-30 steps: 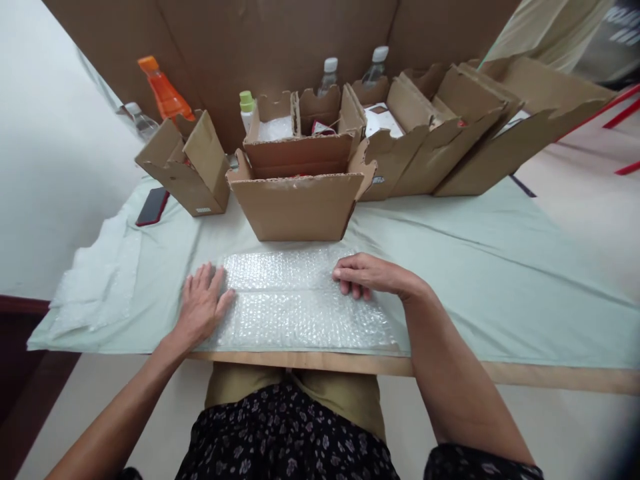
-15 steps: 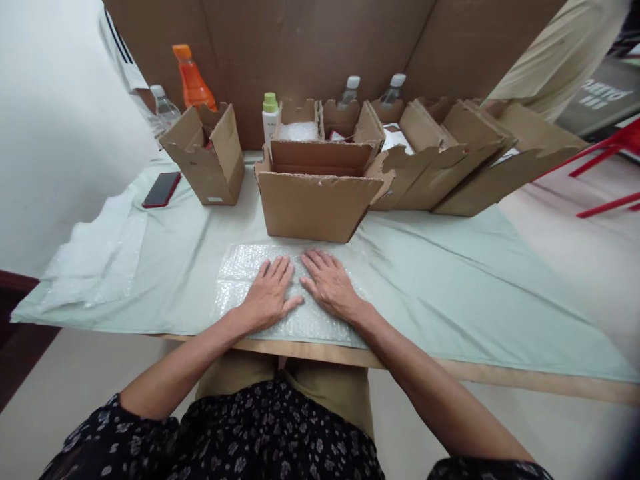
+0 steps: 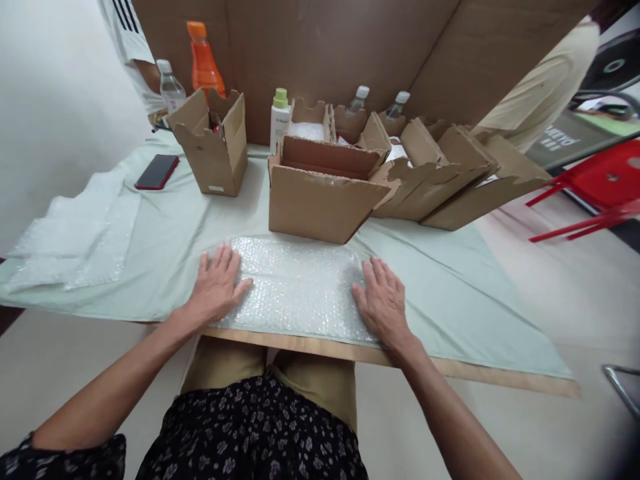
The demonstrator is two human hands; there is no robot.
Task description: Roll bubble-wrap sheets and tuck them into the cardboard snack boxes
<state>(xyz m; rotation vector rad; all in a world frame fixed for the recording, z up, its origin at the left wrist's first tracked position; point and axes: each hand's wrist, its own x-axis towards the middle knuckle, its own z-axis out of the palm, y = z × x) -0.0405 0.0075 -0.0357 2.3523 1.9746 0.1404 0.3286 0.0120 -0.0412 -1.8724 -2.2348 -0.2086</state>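
Observation:
A sheet of clear bubble wrap (image 3: 300, 293) lies flat on the pale green tablecloth (image 3: 170, 273) near the table's front edge. My left hand (image 3: 217, 283) rests palm down at the sheet's left edge, fingers stretched out and thumb over the wrap. On the opposite edge lies my right hand (image 3: 383, 297), also flat with its fingers extended. Neither hand grips anything. Just behind the sheet stands an open cardboard box (image 3: 320, 203), its inside mostly hidden by the front wall.
More bubble wrap (image 3: 75, 230) lies at the left, below a phone (image 3: 157, 172). Behind stand a cardboard box (image 3: 215, 147), an orange bottle (image 3: 205, 67), a white bottle with a green cap (image 3: 280, 120) and several open boxes (image 3: 425, 173). A tall cardboard panel (image 3: 325, 53) borders the back.
My hands have slid apart from the middle of the bubble wrap, the left one to the left edge and the right one to the right edge. The camera view has shifted slightly.

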